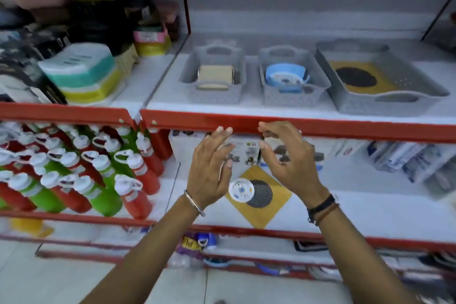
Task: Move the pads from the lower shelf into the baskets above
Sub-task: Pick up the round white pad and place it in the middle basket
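Pad, square yellow card with black round mesh centre [259, 195]: lies flat on white lower shelf [370, 207], beneath both hands. Left hand [209, 168] and right hand [288, 160] hover apart, each grip wide and empty. Recommended: pinch opposite card edges, lift level, clear red shelf rail [320, 127], lower into large grey woven-pattern basket [385, 103] above.

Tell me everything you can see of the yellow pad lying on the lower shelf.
The yellow pad is a flat square card turned corner-on like a diamond, lying on the white lower shelf. A dark round mesh-textured disc sits at its middle, and a white round label overlaps the disc's left edge. Both hands, the left hand and the right hand, are above it with fingers spread; neither clearly touches it.
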